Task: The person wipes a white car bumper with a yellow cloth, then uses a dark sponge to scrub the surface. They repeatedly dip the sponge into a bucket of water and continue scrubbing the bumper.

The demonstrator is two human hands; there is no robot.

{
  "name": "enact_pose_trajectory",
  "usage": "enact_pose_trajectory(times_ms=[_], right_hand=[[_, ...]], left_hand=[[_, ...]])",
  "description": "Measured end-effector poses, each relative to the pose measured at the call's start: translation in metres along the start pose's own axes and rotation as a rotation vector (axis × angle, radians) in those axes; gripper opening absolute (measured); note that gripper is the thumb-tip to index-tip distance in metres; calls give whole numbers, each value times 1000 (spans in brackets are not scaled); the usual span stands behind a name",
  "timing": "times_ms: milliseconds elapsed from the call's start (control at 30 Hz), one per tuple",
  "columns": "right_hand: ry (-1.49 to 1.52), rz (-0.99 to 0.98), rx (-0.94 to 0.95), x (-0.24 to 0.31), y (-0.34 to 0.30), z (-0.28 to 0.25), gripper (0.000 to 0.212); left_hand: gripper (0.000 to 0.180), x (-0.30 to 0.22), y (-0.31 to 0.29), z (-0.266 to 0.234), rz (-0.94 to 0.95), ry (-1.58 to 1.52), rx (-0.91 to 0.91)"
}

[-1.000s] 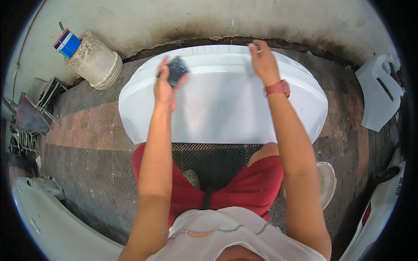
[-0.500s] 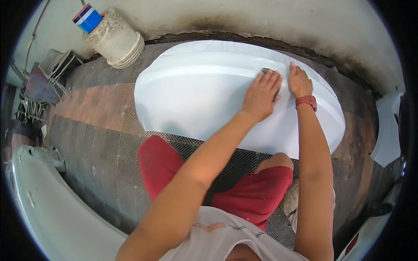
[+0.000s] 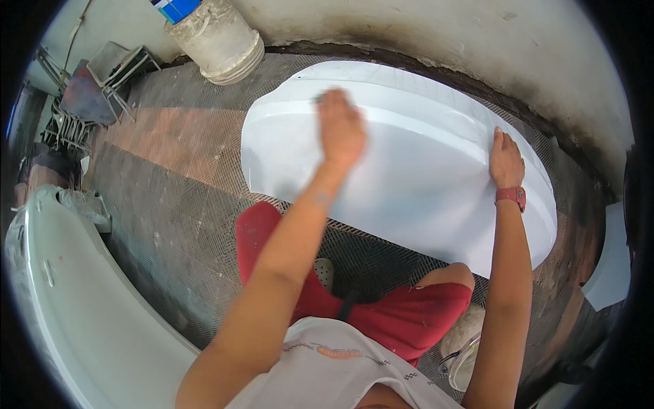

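Observation:
A large white curved car body panel (image 3: 409,184) lies on the floor in front of my knees. My left hand (image 3: 340,133), smeared by motion, presses down on the panel's left part near its raised crease. A dark edge of a thin pad (image 3: 317,99) shows at its fingertips; the rest of the pad is hidden under the palm. With a red watch (image 3: 511,195) at the wrist, my right hand (image 3: 507,160) rests flat on the panel's right side, fingers stretched out and nothing in them.
A stained white bucket (image 3: 228,51) with a blue can (image 3: 178,8) on top stands by the wall. At left are a metal chair (image 3: 119,68) and a pale car panel (image 3: 88,300). A small tub (image 3: 464,368) sits beside my right knee; another white panel (image 3: 608,266) is at far right.
My left hand has swept left across the panel with the pad. The right hand has shifted a little toward the panel's right edge. The whole view has turned slightly.

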State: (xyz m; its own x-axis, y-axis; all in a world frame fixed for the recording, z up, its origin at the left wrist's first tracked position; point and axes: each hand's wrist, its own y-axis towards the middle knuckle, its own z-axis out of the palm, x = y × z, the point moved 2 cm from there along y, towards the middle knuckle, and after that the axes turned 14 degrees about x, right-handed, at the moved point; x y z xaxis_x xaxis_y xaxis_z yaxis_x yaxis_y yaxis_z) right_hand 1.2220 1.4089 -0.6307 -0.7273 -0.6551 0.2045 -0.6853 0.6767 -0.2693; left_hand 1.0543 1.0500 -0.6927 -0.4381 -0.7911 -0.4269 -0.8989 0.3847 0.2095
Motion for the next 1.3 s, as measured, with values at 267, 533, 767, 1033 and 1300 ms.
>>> enact_pose_trajectory(times_ms=[267,533,767,1033,1300], right_hand=[[-13,-62,-68,1,-2,0,72],[-2,-63,-68,3,-3,-1,73],[-48,-40,-114,6,-4,1,74],[7,-48,-95,-12,6,6,72],[29,-117,-113,-14,6,6,68]], left_hand=[[64,151,-1,-30,-141,-31,30],[66,127,-8,-29,-203,-86,-25],[63,155,-1,-49,-342,-48,67],[74,-175,-59,49,467,-350,116],[70,-116,-45,39,512,-281,198]])
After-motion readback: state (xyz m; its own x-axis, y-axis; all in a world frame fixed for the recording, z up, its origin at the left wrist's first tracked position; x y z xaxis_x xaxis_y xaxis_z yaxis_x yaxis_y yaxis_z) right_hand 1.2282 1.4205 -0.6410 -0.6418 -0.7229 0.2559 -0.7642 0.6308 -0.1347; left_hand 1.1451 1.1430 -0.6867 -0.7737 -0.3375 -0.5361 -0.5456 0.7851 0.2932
